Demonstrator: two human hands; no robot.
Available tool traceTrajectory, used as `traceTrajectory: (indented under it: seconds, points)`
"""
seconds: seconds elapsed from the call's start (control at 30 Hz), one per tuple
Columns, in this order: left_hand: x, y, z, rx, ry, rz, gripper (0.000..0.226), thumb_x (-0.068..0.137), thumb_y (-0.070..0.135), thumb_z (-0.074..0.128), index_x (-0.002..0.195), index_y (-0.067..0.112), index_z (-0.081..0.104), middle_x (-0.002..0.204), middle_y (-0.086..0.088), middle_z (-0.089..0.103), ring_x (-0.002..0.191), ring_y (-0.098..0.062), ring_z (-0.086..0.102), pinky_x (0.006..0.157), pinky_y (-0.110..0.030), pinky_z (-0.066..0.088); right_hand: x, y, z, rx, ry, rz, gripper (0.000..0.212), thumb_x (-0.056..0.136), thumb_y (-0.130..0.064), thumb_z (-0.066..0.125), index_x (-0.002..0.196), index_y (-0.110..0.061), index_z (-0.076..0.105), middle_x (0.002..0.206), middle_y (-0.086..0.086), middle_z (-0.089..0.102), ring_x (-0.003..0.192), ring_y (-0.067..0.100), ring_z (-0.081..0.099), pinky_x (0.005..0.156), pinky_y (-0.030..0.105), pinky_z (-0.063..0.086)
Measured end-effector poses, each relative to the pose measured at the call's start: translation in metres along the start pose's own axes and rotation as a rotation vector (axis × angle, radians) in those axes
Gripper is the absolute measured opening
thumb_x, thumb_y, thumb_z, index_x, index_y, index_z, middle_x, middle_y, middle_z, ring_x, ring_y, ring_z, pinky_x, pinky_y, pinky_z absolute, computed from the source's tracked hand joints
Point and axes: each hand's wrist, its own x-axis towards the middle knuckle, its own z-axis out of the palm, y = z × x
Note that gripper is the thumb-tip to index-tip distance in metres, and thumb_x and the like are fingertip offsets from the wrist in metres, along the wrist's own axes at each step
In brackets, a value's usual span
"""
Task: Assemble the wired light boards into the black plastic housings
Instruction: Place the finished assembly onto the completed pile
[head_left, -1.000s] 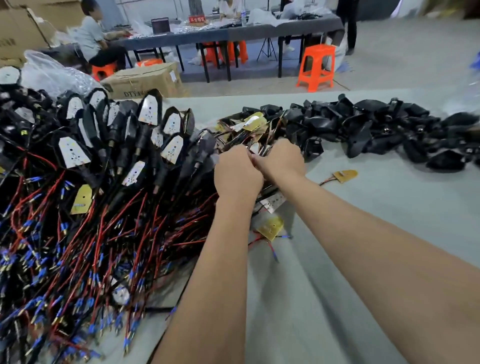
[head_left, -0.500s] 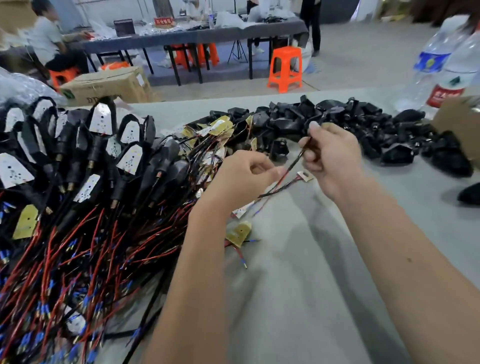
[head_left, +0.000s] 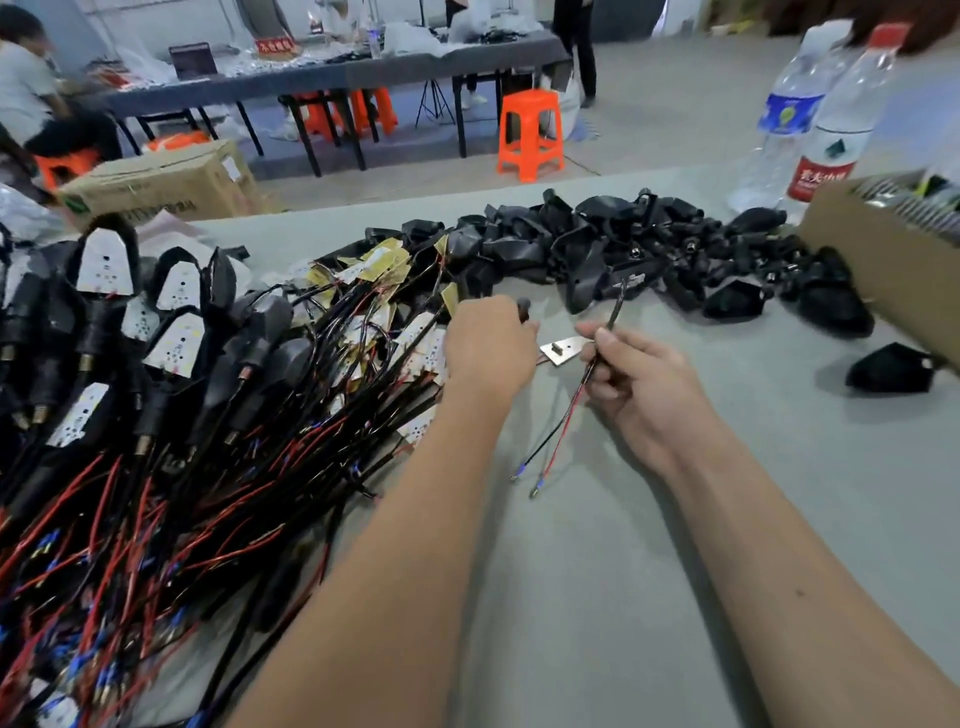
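Right hand (head_left: 631, 382) pinches the red-and-black twin wire lead (head_left: 574, 405) between thumb and curled fingers; the lead's small pale light board (head_left: 562, 349) lies on the grey table (head_left: 597, 571), just beside that hand. Left hand (head_left: 488, 353) rests at the edge of the tangled heap of loose wired boards (head_left: 374, 291), fingers curled; a small dark object shows at its fingertips, but whether it is gripped cannot be told. Completed units, white boards seated in black plastic housings (head_left: 176, 332), are stacked at far left. The pile of empty black plastic housings (head_left: 649, 244) lies well apart, beyond both hands. Judgement: this board is not yet housed; a large quantity remains outstanding.
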Motion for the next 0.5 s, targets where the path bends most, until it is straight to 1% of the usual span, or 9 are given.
traceTrajectory:
  seconds: [0.03,0.1,0.2,0.27,0.3,0.37,0.4,0.43,0.5]
  points:
    - [-0.001,0.002,-0.001,-0.036,0.035,-0.039,0.033,0.095,0.042,0.065,0.093,0.010,0.071,0.081,-0.009,0.064,0.090,-0.031,0.063,0.068,-0.034,0.043,-0.001,-0.001,-0.001,0.017,0.001,0.003,0.020,0.106,-0.013,0.051,0.103,-0.006,0.069,0.076,0.007,0.068,0.057,0.010,0.049,0.045,0.018,0.035]
    - [-0.004,0.005,-0.002,-0.076,0.043,-0.071,0.034,0.086,0.042,0.075,0.092,0.010,0.067,0.080,-0.006,0.060,0.086,-0.030,0.061,0.067,-0.033,0.040,-0.001,-0.003,-0.001,-0.022,0.005,-0.017,0.023,0.110,-0.024,0.044,0.099,-0.014,0.061,0.076,0.010,0.072,0.050,0.013,0.050,0.041,0.020,0.031]
    - [-0.005,0.006,-0.008,-0.098,0.011,0.008,0.041,0.080,0.033,0.083,0.105,0.016,0.055,0.106,-0.009,0.059,0.093,-0.032,0.058,0.073,-0.037,0.042,0.000,-0.002,0.001,-0.117,0.039,-0.048,0.028,0.113,-0.030,0.037,0.097,-0.016,0.055,0.064,0.009,0.066,0.037,0.013,0.038,0.036,0.019,0.023]
    - [-0.004,0.007,-0.011,0.000,-0.093,0.105,0.048,0.085,0.030,0.079,0.126,0.023,0.056,0.124,-0.010,0.058,0.109,-0.033,0.060,0.085,-0.040,0.046,-0.001,-0.001,0.002,-0.149,0.047,-0.037,0.022,0.111,-0.028,0.045,0.100,-0.013,0.057,0.062,0.006,0.063,0.040,0.012,0.038,0.037,0.019,0.024]
    - [-0.004,0.007,-0.012,0.046,-0.149,0.147,0.045,0.089,0.031,0.075,0.130,0.023,0.059,0.127,-0.010,0.061,0.116,-0.033,0.059,0.091,-0.040,0.047,-0.002,-0.001,0.002,-0.153,0.036,-0.026,0.015,0.108,-0.022,0.051,0.102,-0.011,0.058,0.063,0.005,0.063,0.043,0.012,0.041,0.039,0.019,0.025]
    - [-0.005,0.007,-0.014,0.075,-0.217,0.197,0.028,0.094,0.034,0.071,0.117,0.019,0.070,0.118,-0.010,0.069,0.116,-0.030,0.061,0.092,-0.036,0.048,-0.006,-0.001,0.002,-0.122,-0.017,-0.014,0.005,0.103,-0.007,0.056,0.103,-0.006,0.060,0.067,0.004,0.066,0.049,0.011,0.045,0.040,0.017,0.030]
    - [-0.006,0.007,-0.016,0.070,-0.230,0.205,0.024,0.094,0.036,0.071,0.109,0.017,0.074,0.111,-0.010,0.072,0.111,-0.030,0.063,0.090,-0.035,0.049,-0.007,-0.001,0.003,-0.103,-0.042,-0.009,0.007,0.103,-0.003,0.054,0.101,-0.004,0.061,0.071,0.005,0.068,0.050,0.011,0.048,0.041,0.016,0.033]
    - [-0.007,0.005,-0.018,0.060,-0.231,0.201,0.022,0.094,0.036,0.072,0.104,0.016,0.075,0.107,-0.009,0.072,0.108,-0.029,0.064,0.088,-0.035,0.050,-0.009,-0.002,0.004,-0.095,-0.062,-0.003,0.010,0.104,-0.004,0.052,0.100,-0.004,0.062,0.075,0.008,0.070,0.051,0.012,0.051,0.041,0.017,0.036]
    - [-0.011,0.002,-0.025,0.026,-0.214,0.175,0.019,0.094,0.031,0.073,0.103,0.014,0.075,0.105,-0.010,0.072,0.106,-0.028,0.064,0.085,-0.035,0.049,-0.012,-0.003,0.008,-0.111,-0.086,0.014,0.016,0.109,-0.015,0.048,0.100,-0.009,0.060,0.083,0.013,0.073,0.051,0.016,0.060,0.041,0.020,0.041]
